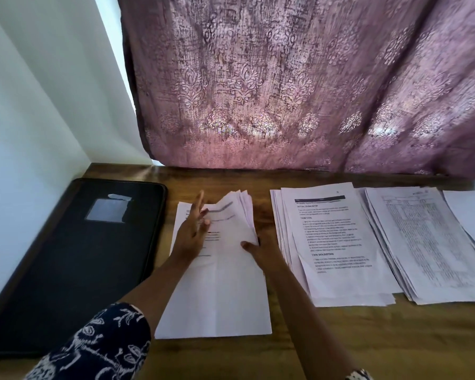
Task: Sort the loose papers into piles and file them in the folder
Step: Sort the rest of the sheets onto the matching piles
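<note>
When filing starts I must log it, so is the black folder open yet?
No, the black folder lies closed and flat on the wooden table, its cover facing up.

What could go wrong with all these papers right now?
1. The right hand pinches a bent, fanned bunch of sheets at the edge of the left pile. They might slip loose and slide onto the middle pile, mixing the two.
2. The middle pile and the table-print pile seem to overlap at their edges, so lifting one may drag sheets from the other.
3. The bent sheets could crease if the left hand, resting on that pile with straight fingers, pushes down.
</note>
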Tool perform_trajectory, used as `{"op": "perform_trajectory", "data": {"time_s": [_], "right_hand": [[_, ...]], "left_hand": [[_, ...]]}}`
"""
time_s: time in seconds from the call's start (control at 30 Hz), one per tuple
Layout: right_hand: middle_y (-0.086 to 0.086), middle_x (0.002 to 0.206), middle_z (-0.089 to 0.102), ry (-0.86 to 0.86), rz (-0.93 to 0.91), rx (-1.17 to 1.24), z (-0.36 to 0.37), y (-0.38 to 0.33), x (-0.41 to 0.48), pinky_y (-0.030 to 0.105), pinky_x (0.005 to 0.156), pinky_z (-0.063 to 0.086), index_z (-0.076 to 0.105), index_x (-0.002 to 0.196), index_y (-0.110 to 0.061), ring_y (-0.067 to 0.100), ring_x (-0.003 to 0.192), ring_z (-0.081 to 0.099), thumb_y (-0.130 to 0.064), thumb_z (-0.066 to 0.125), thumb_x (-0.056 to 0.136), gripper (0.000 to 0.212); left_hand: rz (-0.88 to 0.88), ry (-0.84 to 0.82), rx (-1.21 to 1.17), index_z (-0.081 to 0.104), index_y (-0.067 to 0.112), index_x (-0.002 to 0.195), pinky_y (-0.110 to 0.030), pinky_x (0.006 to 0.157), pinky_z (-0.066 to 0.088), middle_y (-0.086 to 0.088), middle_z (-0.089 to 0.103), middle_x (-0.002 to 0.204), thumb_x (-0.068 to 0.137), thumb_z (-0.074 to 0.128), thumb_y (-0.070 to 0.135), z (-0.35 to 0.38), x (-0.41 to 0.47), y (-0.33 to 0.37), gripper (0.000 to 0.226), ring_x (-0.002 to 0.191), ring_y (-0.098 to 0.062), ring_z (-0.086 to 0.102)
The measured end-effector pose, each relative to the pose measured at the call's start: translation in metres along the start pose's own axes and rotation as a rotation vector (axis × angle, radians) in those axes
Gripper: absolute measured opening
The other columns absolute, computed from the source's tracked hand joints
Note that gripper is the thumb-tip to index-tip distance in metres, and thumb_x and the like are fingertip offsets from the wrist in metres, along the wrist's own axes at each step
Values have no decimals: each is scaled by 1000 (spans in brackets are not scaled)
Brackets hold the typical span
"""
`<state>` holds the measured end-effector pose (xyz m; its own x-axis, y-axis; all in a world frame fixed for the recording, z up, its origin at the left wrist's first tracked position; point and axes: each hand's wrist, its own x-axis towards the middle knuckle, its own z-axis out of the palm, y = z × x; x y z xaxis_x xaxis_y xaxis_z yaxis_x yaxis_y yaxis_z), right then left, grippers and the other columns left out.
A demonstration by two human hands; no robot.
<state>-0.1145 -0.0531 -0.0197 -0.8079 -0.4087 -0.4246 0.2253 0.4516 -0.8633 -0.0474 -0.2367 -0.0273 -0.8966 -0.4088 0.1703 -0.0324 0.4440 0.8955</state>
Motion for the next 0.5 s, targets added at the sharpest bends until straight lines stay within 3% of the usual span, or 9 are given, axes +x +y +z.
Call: {"op": "perform_trajectory", "data": {"time_s": [0.07, 0.13, 0.2, 0.27, 0.3, 0.33, 0.4, 0.5], "right_hand": [[6, 120, 54, 3, 69, 78, -3, -8, -1, 29, 84, 49, 44, 130, -9, 22, 102, 56, -21, 63, 91, 45], [5, 110, 57, 35, 52, 132, -10, -14, -1, 23, 71, 49, 51, 123, -7, 19, 90, 58, -16, 64, 90, 36], [7, 107, 66, 65, 39, 216, -20, -15, -3, 32, 76, 54, 58, 118, -4, 26, 88, 64, -15, 67, 87, 33], [12, 104, 71, 29, 34, 400, -27, -21, -10, 47, 87, 54, 64, 114, -5, 33, 93, 67, -11, 67, 85, 29], [12, 100, 72, 9, 15, 487, -28, -29, -17, 46, 86, 54, 66, 109, -7, 32, 91, 68, -8, 65, 85, 23], [11, 95, 72, 11, -13, 524, -30, -34, -21, 43, 83, 55, 68, 102, -8, 30, 86, 68, -5, 64, 85, 17], [10, 92, 71, 69, -68, 486, -31, -52, -26, 40, 80, 54, 68, 97, -12, 30, 85, 67, -5, 64, 85, 15], [7, 99, 71, 163, -235, 378, -29, -79, -38, 42, 84, 54, 65, 108, -16, 29, 92, 67, -16, 68, 79, 29]], "left_hand": [[-34, 33, -53, 14, 36, 150, -16, 105, 30, 21, 22, 152, 76, 37, 84, -4, -2, 9, 92, 136, 2, 30], [-57, 118, -39, 17, 33, 151, -30, 116, 22, 24, 18, 154, 80, 53, 70, -12, 0, 11, 89, 140, 6, 18], [-170, 232, -20, 14, 32, 153, -43, 117, 20, 11, 18, 158, 83, 68, 49, -26, 7, 11, 90, 145, -10, 18], [-390, 187, -336, 26, 24, 151, -43, 101, 46, -1, 41, 148, 79, 77, 31, -49, 8, 20, 88, 126, -22, 51], [-474, 76, -536, 39, 17, 145, -40, 88, 54, -8, 55, 137, 74, 79, 31, -59, 6, 27, 83, 110, -25, 64], [-531, -36, -643, 50, 11, 136, -38, 79, 58, -13, 64, 124, 66, 83, 37, -66, 2, 37, 82, 99, -26, 69], [-532, -165, -640, 62, 8, 121, -33, 72, 58, -13, 71, 110, 58, 88, 37, -65, -5, 57, 74, 90, -25, 71], [-381, 22, -655, 62, 3, 116, -26, 67, 56, -1, 75, 92, 85, 66, 3, -52, -13, 95, 32, 81, -16, 72]]}}
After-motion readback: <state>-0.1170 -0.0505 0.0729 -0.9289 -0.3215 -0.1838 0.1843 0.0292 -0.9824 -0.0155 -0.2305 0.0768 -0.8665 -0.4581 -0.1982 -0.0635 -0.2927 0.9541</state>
